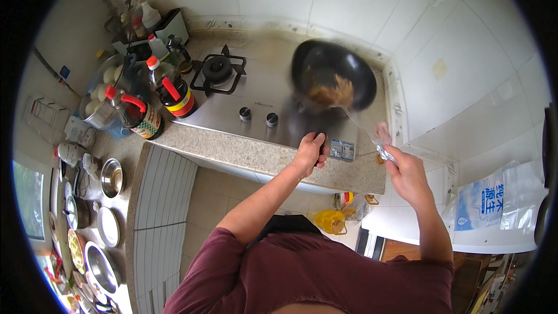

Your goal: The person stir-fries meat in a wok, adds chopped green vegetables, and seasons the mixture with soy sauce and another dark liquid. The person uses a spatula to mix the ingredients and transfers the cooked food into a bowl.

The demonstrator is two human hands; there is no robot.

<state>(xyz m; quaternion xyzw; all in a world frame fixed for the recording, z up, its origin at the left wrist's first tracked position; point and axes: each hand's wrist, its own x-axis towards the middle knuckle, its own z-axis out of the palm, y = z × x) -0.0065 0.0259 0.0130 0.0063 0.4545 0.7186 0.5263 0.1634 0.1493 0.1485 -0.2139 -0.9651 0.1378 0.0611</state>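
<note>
My left hand (pixel 310 153) is closed round the black handle of a dark wok (pixel 364 72), which stands over the right side of a steel gas hob (pixel 261 96). Brown food (pixel 333 91), blurred, lies in the lower part of the wok. My right hand (pixel 407 172) grips the wrapped, silvery handle of a spatula or similar utensil (pixel 359 125). Its thin shaft runs up into the wok, and its head is hidden or blurred at the food. Two black knobs sit left of my left hand on the hob.
The left burner (pixel 218 69) has no pan on it. Two sauce bottles (pixel 173 91) with red caps stand left of the hob, near a container of eggs (pixel 98 96). Metal bowls (pixel 102 267) line the left counter. Yellow oil bottles (pixel 331 221) stand below; the tiled wall rises close behind the wok.
</note>
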